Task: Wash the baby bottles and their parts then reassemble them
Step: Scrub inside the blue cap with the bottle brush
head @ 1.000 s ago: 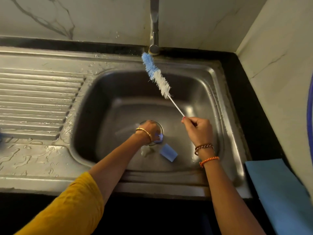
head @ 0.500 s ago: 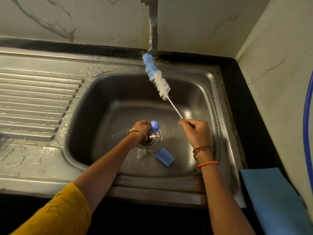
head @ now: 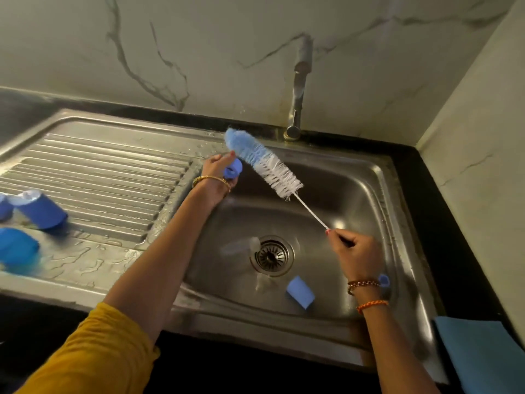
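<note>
At centre frame, above the sink's (head: 409, 211) left rim, the left hand (head: 217, 173) curls its fingers round a small blue cap (head: 233, 169), touching the brush (head: 262, 163) bristles. Right of centre, the right hand (head: 356, 255) pinches the brush's thin wire handle. Lower in the basin a blue sponge (head: 300, 292) lies near the drain (head: 271, 255). Blurred blue bottle parts (head: 42, 210) lie at left on the drainboard (head: 113, 169). No readable writing.

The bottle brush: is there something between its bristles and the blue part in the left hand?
Nothing visible. The bottle brush, held by the right hand, lies with its bristles right beside the blue part gripped in the left hand.
</note>
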Tool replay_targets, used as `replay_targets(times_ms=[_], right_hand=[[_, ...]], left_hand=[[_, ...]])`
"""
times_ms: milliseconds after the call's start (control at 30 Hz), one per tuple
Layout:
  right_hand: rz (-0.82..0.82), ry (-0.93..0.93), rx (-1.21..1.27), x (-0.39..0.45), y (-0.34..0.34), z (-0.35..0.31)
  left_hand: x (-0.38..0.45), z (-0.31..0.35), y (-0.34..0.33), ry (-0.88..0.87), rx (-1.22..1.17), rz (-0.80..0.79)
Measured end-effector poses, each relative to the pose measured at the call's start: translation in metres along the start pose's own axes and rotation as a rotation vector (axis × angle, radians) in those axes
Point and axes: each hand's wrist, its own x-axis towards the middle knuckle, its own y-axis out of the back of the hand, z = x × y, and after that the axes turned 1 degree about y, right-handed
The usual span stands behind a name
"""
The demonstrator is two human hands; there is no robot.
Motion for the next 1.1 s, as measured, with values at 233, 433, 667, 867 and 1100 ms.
replay_targets(times_ms=[233,433,667,867,1100], right_hand=[[0.136,0.218,-0.056,-0.009,0.003,-0.008],[0.116,0.416,-0.190,-0.010,0.005,-0.005],[0.154,0.623,-0.325,-0.006,0.003,-0.002],[0.121,0.630,-0.334,-0.009,0.002,-0.001],[-0.687,-0.514,0.402,-0.008,0.005,-0.030]], left_hand=[[0.010,0.032,0.009,-0.104,0.063,0.244],[0.015,0.040,0.006,-0.084,0.137,0.283],[0.023,0.037,0.014,-0.309,0.465,0.151],[0.021,0.030,0.020,-0.440,0.559,0.082],[0.017,0.030,0.017,-0.555,0.660,-0.093]])
